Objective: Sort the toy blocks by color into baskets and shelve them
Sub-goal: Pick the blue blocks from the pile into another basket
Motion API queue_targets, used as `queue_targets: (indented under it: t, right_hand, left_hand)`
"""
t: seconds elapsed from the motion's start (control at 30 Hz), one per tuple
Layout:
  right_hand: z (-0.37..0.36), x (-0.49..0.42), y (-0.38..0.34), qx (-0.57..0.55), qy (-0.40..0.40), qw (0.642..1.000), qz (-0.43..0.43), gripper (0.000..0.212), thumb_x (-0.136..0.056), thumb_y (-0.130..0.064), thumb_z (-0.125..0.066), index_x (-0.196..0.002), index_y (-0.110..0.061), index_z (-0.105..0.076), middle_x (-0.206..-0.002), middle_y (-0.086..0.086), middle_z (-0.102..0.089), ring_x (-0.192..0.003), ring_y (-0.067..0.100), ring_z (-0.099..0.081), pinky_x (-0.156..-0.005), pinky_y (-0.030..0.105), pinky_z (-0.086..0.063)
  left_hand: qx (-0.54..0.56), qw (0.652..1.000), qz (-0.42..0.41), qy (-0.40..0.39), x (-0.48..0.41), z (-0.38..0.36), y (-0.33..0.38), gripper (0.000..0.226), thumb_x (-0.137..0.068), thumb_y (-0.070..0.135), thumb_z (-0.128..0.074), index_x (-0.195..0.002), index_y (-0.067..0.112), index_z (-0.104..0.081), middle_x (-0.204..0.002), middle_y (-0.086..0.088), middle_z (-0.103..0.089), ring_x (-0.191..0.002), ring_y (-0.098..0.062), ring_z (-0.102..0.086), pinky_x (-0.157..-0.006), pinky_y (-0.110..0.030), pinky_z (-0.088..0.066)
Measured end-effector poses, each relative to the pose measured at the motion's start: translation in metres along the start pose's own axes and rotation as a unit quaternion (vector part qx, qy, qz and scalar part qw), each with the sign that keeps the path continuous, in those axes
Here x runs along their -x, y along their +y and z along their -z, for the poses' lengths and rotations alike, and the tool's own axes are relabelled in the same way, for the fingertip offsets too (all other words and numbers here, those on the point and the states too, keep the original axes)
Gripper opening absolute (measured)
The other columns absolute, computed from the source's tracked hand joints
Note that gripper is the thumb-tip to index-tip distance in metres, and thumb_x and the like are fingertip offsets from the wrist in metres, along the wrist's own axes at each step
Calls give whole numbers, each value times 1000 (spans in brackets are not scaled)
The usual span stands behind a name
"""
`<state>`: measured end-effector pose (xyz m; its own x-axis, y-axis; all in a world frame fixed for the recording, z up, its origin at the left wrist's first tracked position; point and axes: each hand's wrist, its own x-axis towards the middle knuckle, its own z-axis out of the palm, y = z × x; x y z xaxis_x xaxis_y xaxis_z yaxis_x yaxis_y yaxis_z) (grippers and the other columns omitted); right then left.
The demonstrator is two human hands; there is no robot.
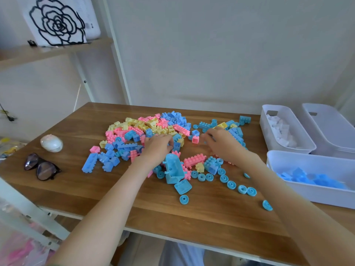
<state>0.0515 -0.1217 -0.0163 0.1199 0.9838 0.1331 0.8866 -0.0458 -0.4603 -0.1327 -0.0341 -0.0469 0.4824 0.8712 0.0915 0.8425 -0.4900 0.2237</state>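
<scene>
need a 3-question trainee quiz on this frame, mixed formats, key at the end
1. True or false: the nearest basket holds pink blocks.
2. What lies on the table left of the block pile? A) sunglasses B) scissors C) a mug
3. Fill in: the far basket closest to the pile holds ___ blocks.

Key: 1 false, it holds blue blocks. 2 A. 3 white.
</scene>
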Motion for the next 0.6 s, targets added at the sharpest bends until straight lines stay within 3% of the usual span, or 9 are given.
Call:
queue_targets:
  t: [0.17, 0.3, 0.47, 0.6]
  right_hand:
    - [8, 27, 11, -45, 30, 998, -36, 25, -98, -33, -44, -92, -10, -54, -91, 0, -46, -72, 12, -51, -55, 16, -39]
    - [6, 46, 13, -56, -8, 997, -60, 20, -96, -33, -49, -101, -14, -51, -99, -3, -41, -66, 10, -54, -47, 12, -41]
    - [-4, 53, 16, 2, -91, 995, -37, 24, -95, -33, -52, -108, -13, -53, -113, 2, -45, -89, 13, -51, -72, 20, -38]
    - [-8, 52, 13, 17, -109, 994, -20, 25, -95, -31, -51, -109, -11, -54, -109, 0, -46, -89, 12, -47, -73, 23, -37]
  left_hand:
    - [51, 999, -12, 3, 1, 2, 4, 14, -100, 20, -41, -110, 14, -49, -110, -4, -50, -89, -18, -52, -76, -31, -42]
    - [107, 994, 8, 6, -3, 3, 8, 19, -101, 18, -34, -112, 12, -47, -111, -4, -45, -91, -19, -52, -74, -32, -44]
    - [89, 993, 76, 1, -11, -6, 19, 31, -102, 24, -28, -112, 2, -49, -81, -6, -52, -69, -18, -48, -64, -34, -39]
    - [5, 995, 94, -31, -20, -13, 24, 47, -98, 44, -39, -119, 3, -52, -96, -12, -65, -77, -20, -55, -76, -36, -33]
